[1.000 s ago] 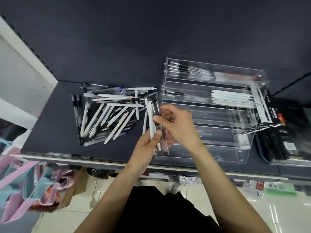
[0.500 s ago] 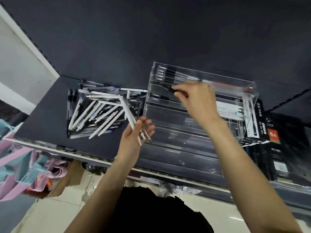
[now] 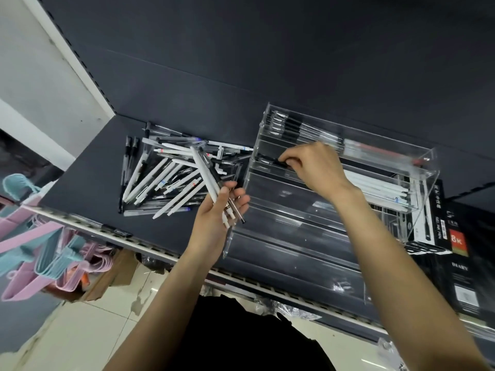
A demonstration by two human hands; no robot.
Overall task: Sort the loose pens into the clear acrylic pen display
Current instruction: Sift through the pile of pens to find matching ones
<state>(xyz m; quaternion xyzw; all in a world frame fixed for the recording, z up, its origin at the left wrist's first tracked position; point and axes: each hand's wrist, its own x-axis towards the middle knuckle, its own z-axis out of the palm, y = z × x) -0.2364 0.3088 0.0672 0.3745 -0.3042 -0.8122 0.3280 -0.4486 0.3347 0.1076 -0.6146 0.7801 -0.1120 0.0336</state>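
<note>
Head view, from the left: pink and blue plastic hangers (image 3: pixel 34 253) hang below the front edge of a dark shelf (image 3: pixel 88 183). On the shelf lies a pile of loose pens (image 3: pixel 160 178), white, clear and black ones crossing each other, just left of the clear acrylic pen display (image 3: pixel 308 236). The left hand (image 3: pixel 222 212) is raised over the shelf just beside the display's left wall, palm up, its thumb and fingers curled round a small bunch of pens (image 3: pixel 211 183); a white one sticks out longest, up and left over the pile, and the tips of the others poke out below the fingers. The display is stepped in rows: its back row holds black-and-clear pens, a row lower down on the right holds white pens, and the front rows show no pens. The right hand (image 3: pixel 313 167) reaches over the display, fingertips pinching a black pen (image 3: pixel 270 161) that lies along the second row from the back, near the left end of that row. To the right of the display stands a black box (image 3: pixel 460 253) with a red label.
</note>
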